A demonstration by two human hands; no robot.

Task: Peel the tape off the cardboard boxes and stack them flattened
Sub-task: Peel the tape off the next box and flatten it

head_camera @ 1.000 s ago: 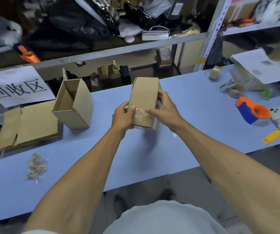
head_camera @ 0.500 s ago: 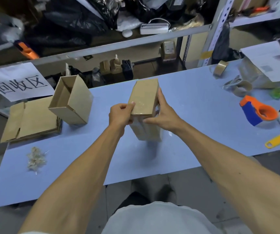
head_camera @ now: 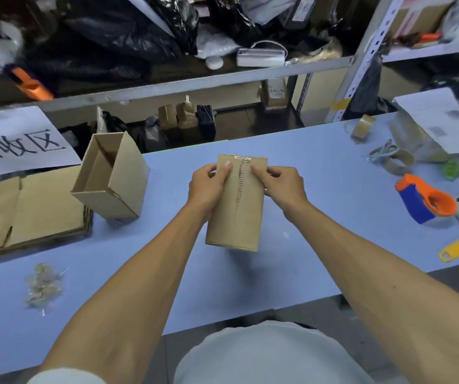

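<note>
Cardboard box, closed, brown: held upright above the middle of the blue table, its seam facing the camera, a crumpled remnant of clear tape at the seam's top edge. Left hand: fingers curled round the box's left side, thumb pressed flat on the front face beside the seam. Right hand: fingers curled round the right side, thumb tip on the front face at the seam's other flank. Second box, open-topped: standing tilted on the table to the left, just beside a stack of flattened cardboard near the left edge. Wad of removed tape: on the table, front left. Orange-and-blue tape dispenser and yellow cutter: right end of the table, well apart from the held box.
</note>
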